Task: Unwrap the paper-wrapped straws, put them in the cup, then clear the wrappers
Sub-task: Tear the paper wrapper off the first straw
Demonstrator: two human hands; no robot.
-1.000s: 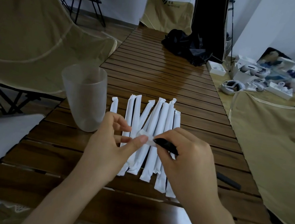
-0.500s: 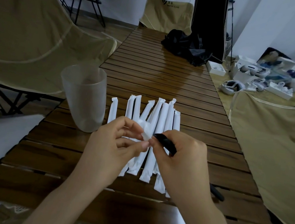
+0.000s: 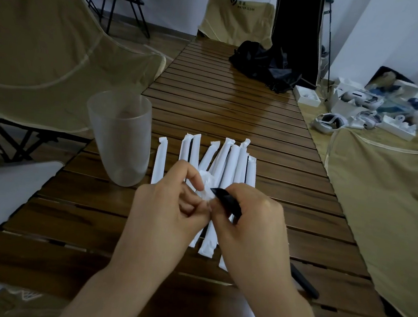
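Nearest: right hand (image 3: 245,222) grips a thin black plastic straw (image 3: 226,202), fingers curled round it, the bared tip just past the thumb. Left hand (image 3: 171,206) pinches a crumpled white paper wrapper (image 3: 206,187) between thumb & fingertips at that tip. Straw's tail end sticks out behind the right wrist, low over the brown slatted wooden table (image 3: 234,109).

To do it well, I'd say: hold the straw firm close to the paper, draw the wrapper off along the straw's line, not sideways, so it doesn't tear & leave bits.

Just beyond the fingers: a fan of white paper-wrapped straws (image 3: 230,166), still sealed, lying on the slats; most of the job is left. Left of the left fingers, near: frosted clear plastic cup (image 3: 119,137), upright, appears empty; nothing blocks the way to it.

Farther: black crumpled bag (image 3: 265,65); beige fabric chairs (image 3: 234,18) round the table.
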